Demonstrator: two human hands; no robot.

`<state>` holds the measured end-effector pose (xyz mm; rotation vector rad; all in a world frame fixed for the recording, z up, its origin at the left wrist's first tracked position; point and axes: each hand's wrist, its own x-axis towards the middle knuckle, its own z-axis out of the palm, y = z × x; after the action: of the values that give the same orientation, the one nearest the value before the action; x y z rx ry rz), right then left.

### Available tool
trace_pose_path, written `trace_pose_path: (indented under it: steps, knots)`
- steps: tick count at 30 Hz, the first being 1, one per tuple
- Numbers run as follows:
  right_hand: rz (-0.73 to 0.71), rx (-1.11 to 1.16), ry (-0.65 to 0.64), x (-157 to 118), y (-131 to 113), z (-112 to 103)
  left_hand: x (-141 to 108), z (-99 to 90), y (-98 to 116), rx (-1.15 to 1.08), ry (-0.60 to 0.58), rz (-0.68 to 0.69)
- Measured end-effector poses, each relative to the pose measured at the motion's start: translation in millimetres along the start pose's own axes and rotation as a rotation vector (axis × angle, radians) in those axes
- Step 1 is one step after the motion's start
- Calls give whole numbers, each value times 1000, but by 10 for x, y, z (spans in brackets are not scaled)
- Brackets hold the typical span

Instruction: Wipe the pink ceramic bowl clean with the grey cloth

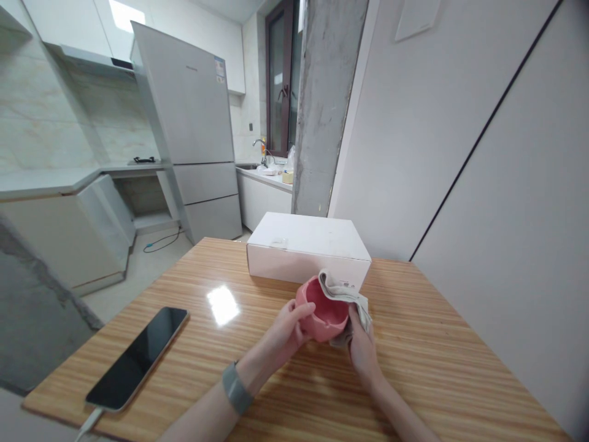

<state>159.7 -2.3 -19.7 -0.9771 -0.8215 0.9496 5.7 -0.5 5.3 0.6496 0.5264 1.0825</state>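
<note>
A small pink bowl (324, 330) with faceted sides and a notch in its rim is held tilted above the table, its inside towards me. My left hand (294, 325) grips the bowl's left side, thumb over the rim. A light grey cloth (343, 291) drapes over the bowl's upper right rim and hangs down its right side. My right hand (361, 344) is closed on the cloth and presses it against the bowl; some of its fingers are hidden behind the cloth.
On the wooden table (437, 356), a white box (308, 239) lies just behind the bowl. A phone (138, 359) with a white cable (89, 423) plugged in rests at the left. A wall (497, 202) runs along the right; a fridge (197, 123) stands beyond the table.
</note>
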Motion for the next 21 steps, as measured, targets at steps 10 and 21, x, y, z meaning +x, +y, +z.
trace_pose_path:
  steps: [10, 21]
  knots:
    - [179, 52, -68, 137, -26, -105, 57, -167, 79, 145, -44, -329]
    - [53, -38, 95, -8, -81, 52, 36, -34, 30, -18, -13, -28]
